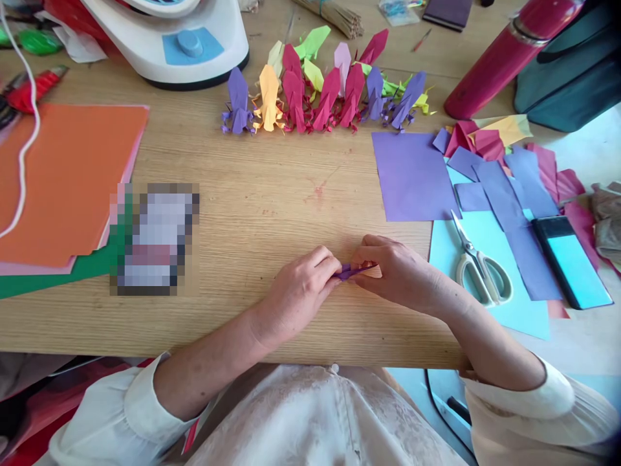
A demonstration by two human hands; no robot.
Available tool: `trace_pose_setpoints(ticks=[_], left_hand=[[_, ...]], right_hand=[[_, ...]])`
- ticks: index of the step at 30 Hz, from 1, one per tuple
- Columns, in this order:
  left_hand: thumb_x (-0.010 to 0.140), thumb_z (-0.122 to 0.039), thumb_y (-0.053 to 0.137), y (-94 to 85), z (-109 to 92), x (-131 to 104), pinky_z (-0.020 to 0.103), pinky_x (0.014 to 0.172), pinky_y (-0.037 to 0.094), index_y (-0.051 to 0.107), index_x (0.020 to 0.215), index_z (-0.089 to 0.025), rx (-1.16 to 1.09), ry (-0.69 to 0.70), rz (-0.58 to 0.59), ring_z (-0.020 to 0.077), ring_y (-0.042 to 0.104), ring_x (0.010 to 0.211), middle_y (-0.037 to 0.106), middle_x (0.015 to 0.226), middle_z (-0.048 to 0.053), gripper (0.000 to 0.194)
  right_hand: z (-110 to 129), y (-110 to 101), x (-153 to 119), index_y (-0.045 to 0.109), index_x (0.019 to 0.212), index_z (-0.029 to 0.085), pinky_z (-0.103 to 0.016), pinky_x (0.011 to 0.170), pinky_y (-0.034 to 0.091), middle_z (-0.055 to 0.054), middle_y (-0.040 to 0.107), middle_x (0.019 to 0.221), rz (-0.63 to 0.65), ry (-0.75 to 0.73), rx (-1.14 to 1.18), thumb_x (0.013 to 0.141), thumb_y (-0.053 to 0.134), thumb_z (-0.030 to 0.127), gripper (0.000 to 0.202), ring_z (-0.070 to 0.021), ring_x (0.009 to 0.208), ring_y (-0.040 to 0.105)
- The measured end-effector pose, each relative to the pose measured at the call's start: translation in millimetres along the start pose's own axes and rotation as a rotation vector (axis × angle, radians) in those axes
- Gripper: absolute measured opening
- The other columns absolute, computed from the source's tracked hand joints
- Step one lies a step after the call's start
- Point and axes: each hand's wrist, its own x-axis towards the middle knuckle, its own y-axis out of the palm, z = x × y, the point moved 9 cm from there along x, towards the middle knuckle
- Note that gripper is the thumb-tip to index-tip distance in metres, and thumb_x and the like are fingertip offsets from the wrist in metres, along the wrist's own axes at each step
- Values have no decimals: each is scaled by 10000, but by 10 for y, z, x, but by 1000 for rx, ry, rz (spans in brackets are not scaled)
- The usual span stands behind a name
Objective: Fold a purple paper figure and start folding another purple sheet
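A small piece of folded purple paper [345, 272] is pinched between my two hands, just above the table near its front edge. My left hand [305, 285] grips its left end, fingers closed. On the other end, my right hand [392, 268] holds it between thumb and curled fingers. Most of the paper is covered by my fingers, so its full shape cannot be seen. Farther back stand several folded paper insects, among them a purple one [238, 103], an orange one [270, 98] and a dark pink one [328, 100].
Right of my hands are scissors [482, 275], a purple sheet [412, 178], paper scraps, a light blue sheet [441, 243] and a phone [575, 262]. A red bottle [504, 61] stands behind. Left are an orange paper stack [63, 181], a blurred-out phone [158, 239] and a white appliance [194, 45].
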Motion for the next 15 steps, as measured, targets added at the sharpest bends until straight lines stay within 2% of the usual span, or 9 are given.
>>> trace_pose_setpoints(ticks=[4,11,15], left_hand=[[952,-180,563,-25,16,-1,262,690,462,602,948,-186,-28,12,-20,138,611,804,612,952,10,40],[967,-168,527,-61,-25,-48,252,722,499,617,942,-181,6,46,-49,129,629,813,629,947,17,95],[995,-139,455,-83,-167,-187,281,849,547,654,1039,-180,167,179,-109,154,660,953,684,1052,48,208]], right_hand=[[-38,-2,-13,677,779,197,-253,636,396,-21,623,806,-46,46,59,797,681,152,48,-145,713,577],[-52,43,-29,695,790,217,-264,679,422,-15,638,825,-89,93,166,796,667,160,63,-159,776,599],[-46,61,-19,688,770,214,-266,654,413,-16,635,814,-75,96,165,808,657,171,65,-158,760,586]])
